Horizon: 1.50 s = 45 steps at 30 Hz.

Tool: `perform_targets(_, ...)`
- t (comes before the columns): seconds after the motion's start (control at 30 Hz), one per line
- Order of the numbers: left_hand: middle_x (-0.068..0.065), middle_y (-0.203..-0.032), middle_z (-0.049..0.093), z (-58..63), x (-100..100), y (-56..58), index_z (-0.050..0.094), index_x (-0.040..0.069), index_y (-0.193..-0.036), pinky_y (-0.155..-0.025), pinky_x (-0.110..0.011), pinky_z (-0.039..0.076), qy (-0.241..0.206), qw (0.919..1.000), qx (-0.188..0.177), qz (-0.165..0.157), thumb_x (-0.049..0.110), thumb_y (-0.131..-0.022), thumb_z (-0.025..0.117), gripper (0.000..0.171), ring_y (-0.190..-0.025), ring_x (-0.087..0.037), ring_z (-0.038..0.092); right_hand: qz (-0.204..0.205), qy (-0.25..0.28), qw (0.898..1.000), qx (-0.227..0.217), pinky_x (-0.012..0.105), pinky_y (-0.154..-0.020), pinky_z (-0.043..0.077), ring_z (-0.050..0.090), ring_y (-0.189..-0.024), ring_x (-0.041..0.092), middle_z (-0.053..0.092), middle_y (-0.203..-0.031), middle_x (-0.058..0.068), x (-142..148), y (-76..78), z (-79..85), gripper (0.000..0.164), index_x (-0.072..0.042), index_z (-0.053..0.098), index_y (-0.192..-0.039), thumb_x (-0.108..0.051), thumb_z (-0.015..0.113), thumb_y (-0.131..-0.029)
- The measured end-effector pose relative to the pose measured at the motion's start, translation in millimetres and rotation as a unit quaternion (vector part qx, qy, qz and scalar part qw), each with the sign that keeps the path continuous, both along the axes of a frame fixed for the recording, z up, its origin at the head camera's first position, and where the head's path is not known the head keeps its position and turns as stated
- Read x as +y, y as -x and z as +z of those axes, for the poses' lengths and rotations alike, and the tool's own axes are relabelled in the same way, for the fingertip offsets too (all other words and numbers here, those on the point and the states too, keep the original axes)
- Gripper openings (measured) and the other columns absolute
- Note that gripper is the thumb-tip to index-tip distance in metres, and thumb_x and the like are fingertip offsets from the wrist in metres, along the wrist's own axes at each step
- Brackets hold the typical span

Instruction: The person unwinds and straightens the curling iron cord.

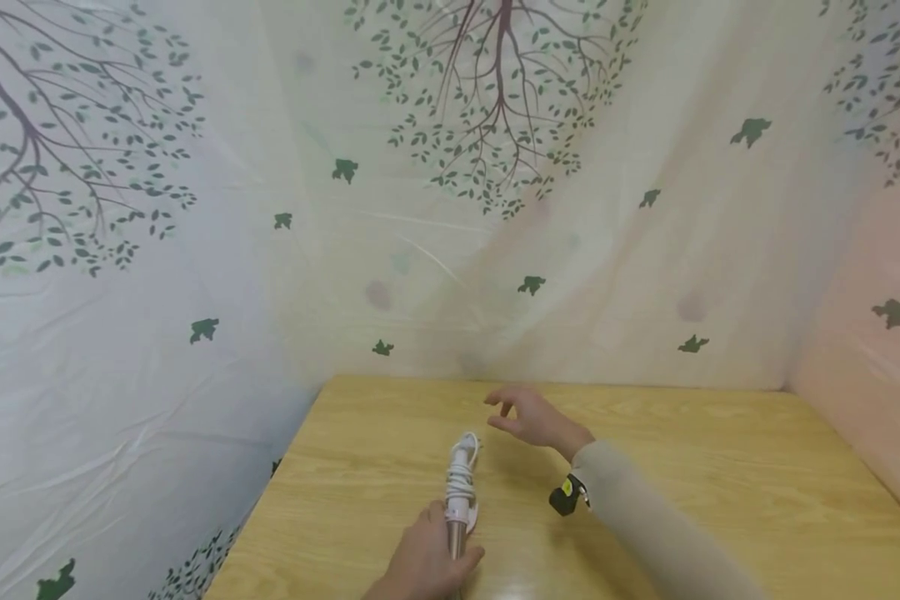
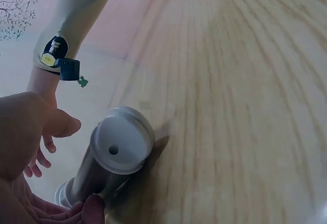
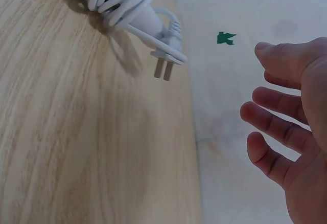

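Note:
A curling iron (image 1: 457,508) with a white handle and a metal barrel points away from me over the table, its white cord wound round the handle. My left hand (image 1: 429,554) grips the barrel, fingers on the left and thumb on the right. In the left wrist view the round white end cap (image 2: 122,141) with a small hole faces the camera. Past the handle end, my right hand (image 1: 528,417) hovers to the right, fingers loosely bent and holding nothing. The right wrist view shows the two-pin plug (image 3: 166,60) sticking out, apart from that hand.
The light wooden table (image 1: 720,483) reaches back to a pale curtain (image 1: 450,275) printed with trees and green birds. More curtain hangs along the left and right sides. A black camera (image 1: 566,495) is strapped to the right wrist, by the beige sleeve (image 1: 660,525).

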State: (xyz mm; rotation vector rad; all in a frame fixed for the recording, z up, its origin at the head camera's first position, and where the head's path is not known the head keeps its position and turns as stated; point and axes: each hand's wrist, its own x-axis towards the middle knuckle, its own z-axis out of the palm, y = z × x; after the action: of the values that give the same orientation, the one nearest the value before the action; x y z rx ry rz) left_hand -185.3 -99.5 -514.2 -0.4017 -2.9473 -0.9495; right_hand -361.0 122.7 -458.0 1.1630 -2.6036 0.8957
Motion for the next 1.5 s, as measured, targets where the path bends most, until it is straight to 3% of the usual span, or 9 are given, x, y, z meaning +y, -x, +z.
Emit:
perform_targets(0.2,-0.002,-0.079,0.053,-4.3,0,-3.3,0.048,-0.008,-0.116,-0.05,-0.025,0.038,0.005,0.9998,0.016,0.005,0.047,-0.075,0.076,0.073,-0.061,-0.009,0.046,0.003,-0.012,0.999,-0.031,0.033,-0.073,0.052,0.061,-0.087,0.015,0.067,-0.118,0.014,-6,-1.3,-8.2,0.035,-0.002,0.063,-0.123,-0.022,0.066,-0.094)
perform_targets(0.33,0.001,-0.076,0.052,-7.2,-1,-4.9,0.047,-0.009,-0.116,-0.05,-0.025,0.038,0.004,1.0,0.007,-0.002,0.044,-0.074,0.077,0.074,-0.058,-0.007,0.045,0.011,-0.013,0.999,-0.044,0.028,-0.071,0.051,0.062,-0.085,0.016,0.067,-0.117,0.018,-9,-1.1,-15.5,0.038,0.001,0.062,-0.122,-0.022,0.067,-0.092)
perform_targets(0.53,0.001,-0.074,0.052,-7.5,-2,-7.1,0.047,-0.009,-0.117,-0.048,-0.023,0.039,-0.009,0.9999,0.004,-0.008,0.036,-0.073,0.077,0.07,-0.056,-0.006,0.045,0.021,-0.022,0.998,-0.057,0.034,-0.074,0.053,0.064,-0.083,0.016,0.067,-0.116,0.018,-17,-4.2,-25.6,0.038,0.003,0.063,-0.121,-0.021,0.068,-0.091)
perform_targets(0.87,0.001,-0.076,0.053,-9.6,-5,-8.5,0.048,-0.007,-0.116,-0.05,-0.022,0.04,-0.022,0.9997,-0.004,-0.011,0.033,-0.074,0.077,0.065,-0.058,-0.005,0.046,0.015,-0.009,0.987,-0.158,0.024,-0.061,0.05,0.061,-0.083,0.017,0.069,-0.105,0.002,-28,-15.4,-33.9,0.031,-0.009,0.067,-0.119,-0.023,0.07,-0.091)
perform_targets(1.07,0.001,-0.077,0.055,-8.5,-6,-7.0,0.048,-0.006,-0.118,-0.05,-0.023,0.041,-0.028,0.9995,-0.013,-0.008,0.032,-0.075,0.077,0.065,-0.059,-0.006,0.048,0.009,-0.005,0.986,-0.164,0.025,-0.06,0.05,0.059,-0.081,0.014,0.067,-0.103,-0.002,-30,-13.1,-39.7,0.031,-0.013,0.066,-0.121,-0.023,0.069,-0.092)
perform_targets(1.2,0.0,-0.079,0.056,-7.8,-7,-5.9,0.047,-0.007,-0.122,-0.051,-0.024,0.042,-0.033,0.9992,-0.023,-0.005,0.031,-0.075,0.076,0.067,-0.061,-0.007,0.05,0.01,-0.011,0.989,-0.145,0.023,-0.063,0.05,0.059,-0.081,0.012,0.068,-0.105,-0.001,-32,-11.7,-42.1,0.03,-0.013,0.066,-0.121,-0.019,0.069,-0.091)
perform_targets(1.37,0.001,-0.078,0.057,-9.3,-7,-5.5,0.05,-0.004,-0.117,-0.052,-0.024,0.043,-0.031,0.9995,-0.002,-0.009,0.028,-0.074,0.077,0.059,-0.061,-0.006,0.05,-0.002,-0.01,0.994,-0.108,0.023,-0.065,0.049,0.06,-0.081,0.014,0.07,-0.104,0.002,-34,-12.7,-41.8,0.026,-0.01,0.068,-0.115,-0.012,0.07,-0.089)
perform_targets(1.5,0.002,-0.077,0.055,-10.1,-8,-5.0,0.052,-0.002,-0.111,-0.052,-0.023,0.042,-0.033,0.9994,0.004,-0.008,0.027,-0.074,0.077,0.053,-0.06,-0.005,0.048,-0.014,-0.01,0.994,-0.108,0.023,-0.066,0.048,0.059,-0.083,0.013,0.07,-0.103,0.001,-34,-13.4,-43.4,0.025,-0.011,0.068,-0.115,-0.012,0.07,-0.089)
